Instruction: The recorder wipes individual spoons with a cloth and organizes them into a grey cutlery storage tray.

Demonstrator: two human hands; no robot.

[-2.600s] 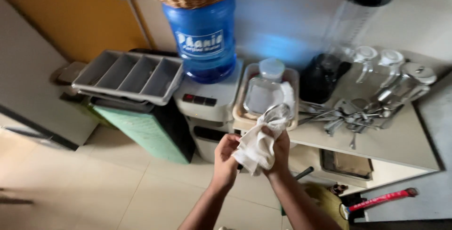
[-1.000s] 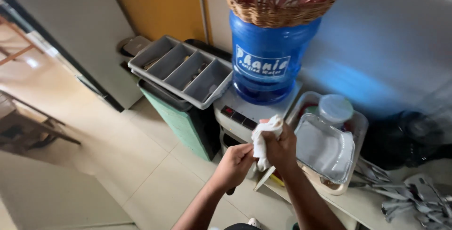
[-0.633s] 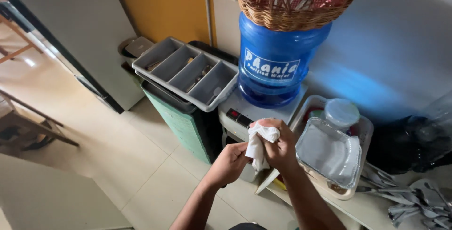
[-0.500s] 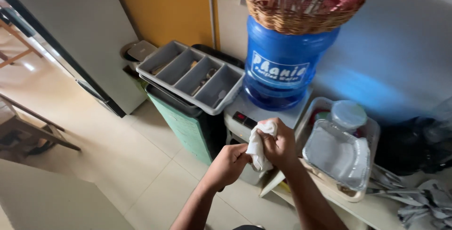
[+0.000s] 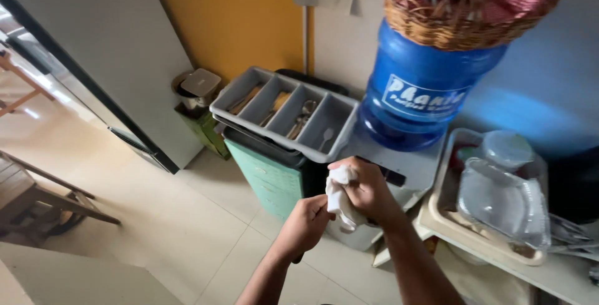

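Wiping with a bunched white cloth [image 5: 341, 204], the right hand [image 5: 368, 191] clenches it from above while the left hand [image 5: 304, 225] closes its grip on the lower end — whatever lies inside is hidden. Firm, turning strokes would serve best. Behind: a blue water jug [image 5: 424, 90] with white label, grey cutlery tray [image 5: 284, 111].

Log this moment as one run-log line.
left hand: closed beside white cloth | right hand: gripping cloth | ahead: grey cutlery tray | right: blue water jug
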